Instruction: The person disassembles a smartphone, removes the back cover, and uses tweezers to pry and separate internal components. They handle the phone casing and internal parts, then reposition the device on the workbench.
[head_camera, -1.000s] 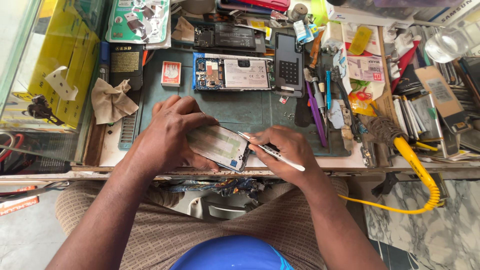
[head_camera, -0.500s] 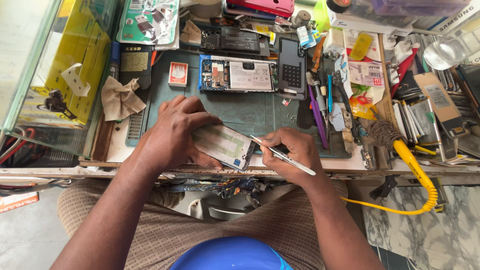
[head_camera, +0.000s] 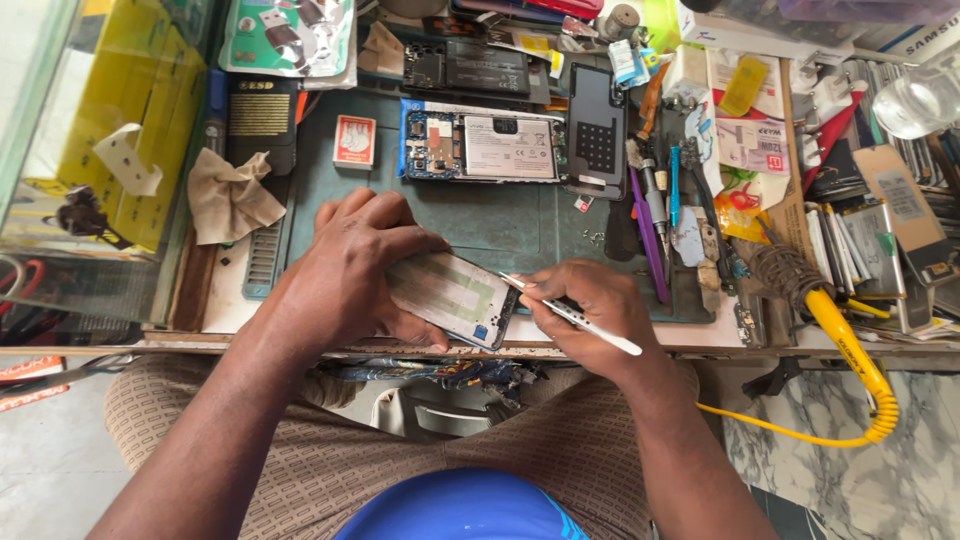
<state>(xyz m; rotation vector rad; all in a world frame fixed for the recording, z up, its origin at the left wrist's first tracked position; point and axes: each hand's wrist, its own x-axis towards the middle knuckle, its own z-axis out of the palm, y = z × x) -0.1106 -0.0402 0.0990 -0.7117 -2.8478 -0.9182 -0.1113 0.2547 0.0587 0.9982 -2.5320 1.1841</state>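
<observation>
1. Watching through the head camera, I see my left hand (head_camera: 345, 270) wrapped over a pale rectangular phone back panel (head_camera: 455, 297), fingers curled shut along its top edge and thumb under its near edge.
2. That panel sits tilted at the front edge of the dark green work mat (head_camera: 520, 225) on the cluttered tabletop (head_camera: 225, 300), inner side up, with a greenish patch in its middle.
3. My right hand (head_camera: 590, 315) pinches thin silver metal tweezers (head_camera: 570, 313), fingers closed around them; their tip touches the panel's right corner.
4. Farther back on the mat lies an opened phone with exposed circuit board and white battery (head_camera: 485, 146), and just beside it a black rectangular phone cover (head_camera: 597, 130).
5. A crumpled beige cloth (head_camera: 232, 197) lies left of the mat.
6. A soldering iron with a yellow handle and coiled yellow cord (head_camera: 840, 335) rests at the right.
</observation>
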